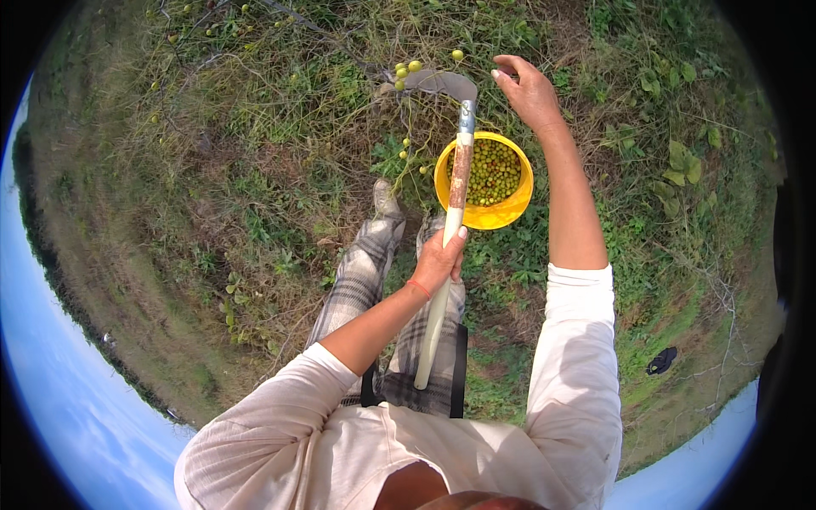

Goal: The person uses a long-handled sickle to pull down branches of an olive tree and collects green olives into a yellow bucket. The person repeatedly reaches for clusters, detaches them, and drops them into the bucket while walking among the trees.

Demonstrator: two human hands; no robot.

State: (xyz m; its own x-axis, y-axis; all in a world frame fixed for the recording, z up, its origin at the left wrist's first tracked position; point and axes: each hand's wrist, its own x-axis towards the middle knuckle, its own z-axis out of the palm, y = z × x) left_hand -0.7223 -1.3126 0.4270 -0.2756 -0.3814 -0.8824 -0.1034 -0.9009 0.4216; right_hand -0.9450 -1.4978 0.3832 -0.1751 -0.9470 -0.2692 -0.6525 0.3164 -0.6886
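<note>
My left hand (pixel 438 260) is closed around the pale handle of a sickle (pixel 464 153), whose curved metal blade points left at the top of the handle. Several round yellow-green fruits (pixel 414 66) on thin twigs lie in front of the blade's end. My right hand (pixel 526 89) is raised to the right of the blade, its fingers curled loosely and apart, with nothing seen in them. A single fruit (pixel 458 55) shows just left of those fingertips. Below the blade stands a yellow bucket (pixel 494 218), holding many small green and reddish fruits; the sickle's handle passes over its left side.
Thin bare branches (pixel 312 25) with scattered fruits reach in from the upper left. Grass and leafy weeds cover the ground around my feet. A dry branch (pixel 730 312) and a dark object (pixel 662 361) lie at the lower right.
</note>
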